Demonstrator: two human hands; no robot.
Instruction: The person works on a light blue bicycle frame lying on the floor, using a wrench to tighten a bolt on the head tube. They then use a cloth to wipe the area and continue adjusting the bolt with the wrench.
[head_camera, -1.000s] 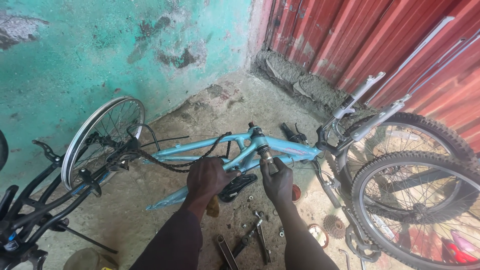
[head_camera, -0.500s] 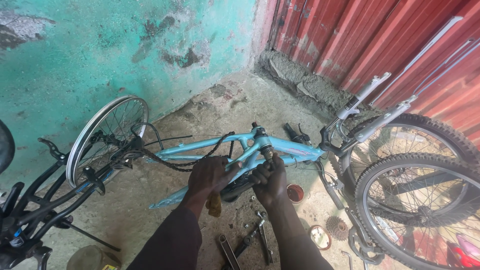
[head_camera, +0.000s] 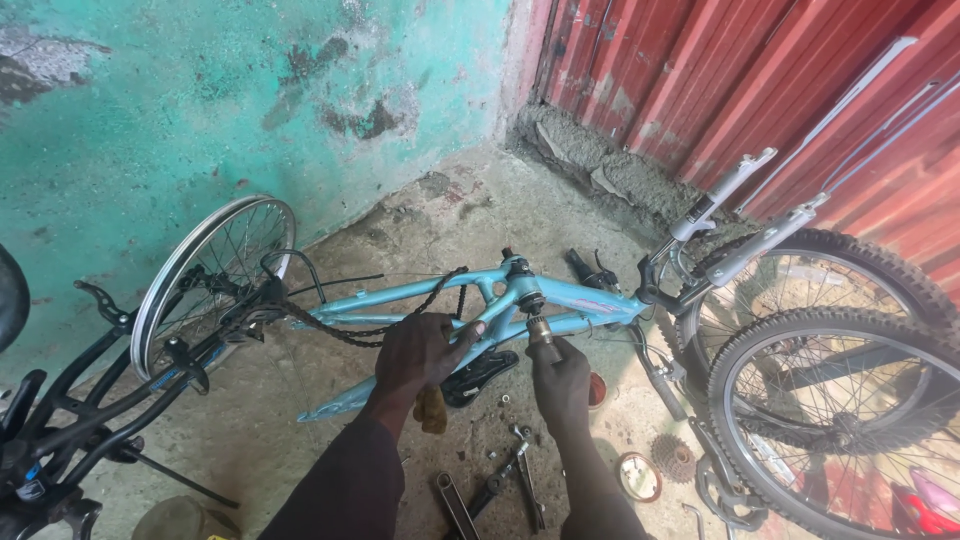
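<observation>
A light blue bicycle frame (head_camera: 590, 298) lies upside down on the concrete floor. My left hand (head_camera: 425, 352) grips one of its tubes beside the bottom bracket shell (head_camera: 522, 285), and a yellowish object (head_camera: 432, 408) pokes out under the palm. My right hand (head_camera: 562, 385) holds a short metal cylinder (head_camera: 542, 335) against the underside of that shell. A loose chain (head_camera: 350, 328) drapes over the frame to the left of my left hand. A black saddle (head_camera: 480, 375) lies under the frame between my forearms.
A bare rim wheel (head_camera: 205, 270) and a dark bicycle (head_camera: 60, 430) stand at the left by the turquoise wall. Two tyred wheels (head_camera: 830, 420) lean on the red corrugated wall at the right. Wrenches (head_camera: 500, 480), a sprocket cluster (head_camera: 672, 457) and a round tin (head_camera: 638, 476) lie on the floor.
My right hand moved in close to my left hand, then back under the bottom bracket with the metal cylinder. My left hand kept its grip on the frame.
</observation>
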